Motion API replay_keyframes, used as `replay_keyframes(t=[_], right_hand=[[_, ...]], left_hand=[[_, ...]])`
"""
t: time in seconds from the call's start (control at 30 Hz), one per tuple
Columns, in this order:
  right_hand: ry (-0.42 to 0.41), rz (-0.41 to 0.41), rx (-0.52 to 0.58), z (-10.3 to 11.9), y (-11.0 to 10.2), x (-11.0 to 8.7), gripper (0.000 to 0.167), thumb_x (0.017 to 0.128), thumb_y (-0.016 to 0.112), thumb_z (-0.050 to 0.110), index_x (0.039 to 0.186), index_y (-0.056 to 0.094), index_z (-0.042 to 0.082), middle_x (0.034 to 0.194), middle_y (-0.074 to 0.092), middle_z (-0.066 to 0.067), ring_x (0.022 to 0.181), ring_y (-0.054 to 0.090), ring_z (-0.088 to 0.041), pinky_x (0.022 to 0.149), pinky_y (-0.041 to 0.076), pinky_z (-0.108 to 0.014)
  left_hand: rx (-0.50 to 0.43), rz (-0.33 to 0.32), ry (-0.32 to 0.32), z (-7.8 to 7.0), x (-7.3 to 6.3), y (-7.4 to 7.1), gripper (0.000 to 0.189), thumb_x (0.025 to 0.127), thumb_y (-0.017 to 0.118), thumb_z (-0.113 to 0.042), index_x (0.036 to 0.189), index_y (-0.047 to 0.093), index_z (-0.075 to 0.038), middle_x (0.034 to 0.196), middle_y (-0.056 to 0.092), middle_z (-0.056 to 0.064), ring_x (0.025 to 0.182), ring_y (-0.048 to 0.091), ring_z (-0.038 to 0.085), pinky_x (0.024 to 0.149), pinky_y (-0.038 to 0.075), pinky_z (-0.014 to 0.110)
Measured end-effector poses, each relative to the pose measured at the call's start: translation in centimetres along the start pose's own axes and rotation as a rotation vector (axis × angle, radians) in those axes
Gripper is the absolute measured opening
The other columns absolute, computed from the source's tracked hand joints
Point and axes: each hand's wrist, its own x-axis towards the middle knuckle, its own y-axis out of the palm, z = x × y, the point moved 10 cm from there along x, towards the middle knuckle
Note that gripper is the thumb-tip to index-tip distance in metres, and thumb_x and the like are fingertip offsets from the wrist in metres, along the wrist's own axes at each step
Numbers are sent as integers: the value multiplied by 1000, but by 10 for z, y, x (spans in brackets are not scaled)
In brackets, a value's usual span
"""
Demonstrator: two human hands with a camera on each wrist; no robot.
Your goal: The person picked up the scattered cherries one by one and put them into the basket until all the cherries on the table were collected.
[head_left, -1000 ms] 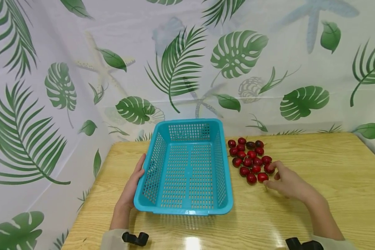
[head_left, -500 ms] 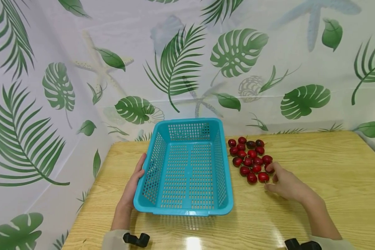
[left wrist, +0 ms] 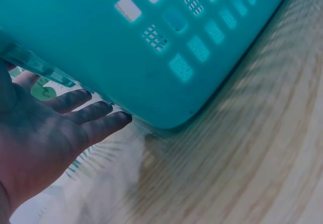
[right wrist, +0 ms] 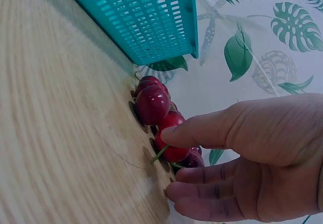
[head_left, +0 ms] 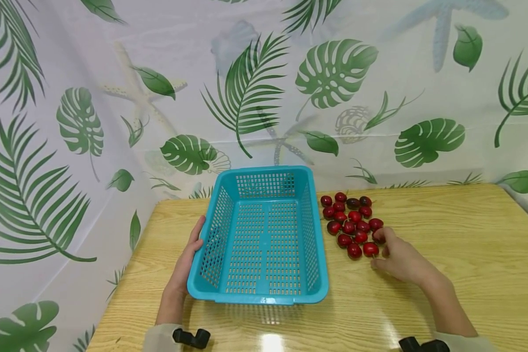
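Note:
A blue perforated plastic basket stands on the table, with nothing lying in it. My left hand rests along its left side; in the left wrist view the straight fingers meet the wall. Several dark red cherries lie grouped just right of the basket. My right hand is at the group's near right edge, index fingertip at one partly hidden cherry. In the right wrist view the thumb overlaps a bright red cherry with a green stem, and the other fingers are spread apart from the thumb.
The wood-grain table extends to the right of the cherries and in front of the basket. A white cloth printed with green leaves hangs right behind the table and along its left side.
My right thumb and index finger have drawn slightly closer, and the hand has shifted a little left. The left hand, basket and cherries hold their places.

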Motion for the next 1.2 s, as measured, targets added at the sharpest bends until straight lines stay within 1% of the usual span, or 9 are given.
replay_keyframes(t=[0.13, 0.23, 0.37, 0.47, 0.53, 0.7, 0.97, 1.13, 1.2], right_hand=[[0, 0, -5, 2, 3, 0, 54, 84, 72, 8, 125, 41, -8, 82, 52, -9, 71, 47, -20, 59, 40, -31], [6, 8, -12, 2, 6, 0, 51, 85, 69, 6, 126, 41, -7, 76, 51, -6, 64, 46, -17, 55, 39, -30], [-2, -14, -16, 4, 5, -1, 51, 83, 61, -3, 128, 38, -10, 73, 51, -5, 60, 46, -16, 51, 38, -27], [-2, -50, -16, 4, -1, -2, 52, 82, 54, -6, 130, 36, -11, 69, 49, -5, 57, 43, -15, 49, 36, -26], [7, -64, -18, 4, -4, -3, 54, 82, 53, -6, 132, 35, -11, 70, 51, -5, 56, 44, -15, 48, 36, -26], [20, -105, -44, 9, -16, -6, 50, 84, 53, -6, 131, 38, -10, 74, 56, -7, 59, 48, -16, 50, 39, -27], [-3, -243, -58, 28, -37, -11, 28, 89, 58, -2, 115, 48, -6, 80, 61, -10, 64, 52, -19, 52, 42, -27], [-60, -387, -62, 52, -50, -17, 19, 89, 65, -1, 105, 54, -3, 87, 65, -15, 76, 61, -24, 60, 48, -27], [-105, -444, -53, 67, -54, -21, 18, 87, 67, -2, 102, 57, -2, 88, 66, -14, 77, 62, -25, 61, 49, -25]], left_hand=[[-1, -7, -4, 0, -1, 0, 61, 104, 27, -24, 161, 5, -29, 167, 1, -4, 152, 2, 30, 114, 14, 57], [-3, -9, -4, 0, -2, 0, 61, 104, 26, -24, 161, 4, -28, 167, 1, -3, 152, 2, 30, 114, 14, 57], [-5, -6, 1, -1, -2, 1, 61, 104, 26, -23, 161, 4, -28, 167, 1, -2, 152, 2, 30, 114, 14, 57], [-8, -3, 1, -1, -3, 1, 61, 104, 26, -24, 161, 4, -28, 167, 1, -2, 152, 3, 31, 114, 15, 57], [-6, -1, 3, -1, -3, 1, 61, 104, 26, -24, 161, 4, -28, 167, 1, -2, 152, 2, 31, 114, 14, 57], [6, -2, 7, -1, -3, 0, 61, 105, 26, -25, 161, 3, -28, 167, -1, -1, 152, 1, 32, 114, 14, 58], [-3, -10, -1, -2, -2, 2, 60, 105, 26, -25, 161, 5, -31, 167, -1, -1, 152, 0, 32, 114, 14, 57], [8, -4, 8, -3, 0, 1, 60, 105, 26, -25, 161, 4, -30, 167, -1, -2, 152, 0, 32, 114, 13, 58], [11, -3, 11, -2, 0, 0, 61, 105, 26, -26, 161, 4, -30, 167, -1, -1, 152, 0, 33, 114, 13, 58]])
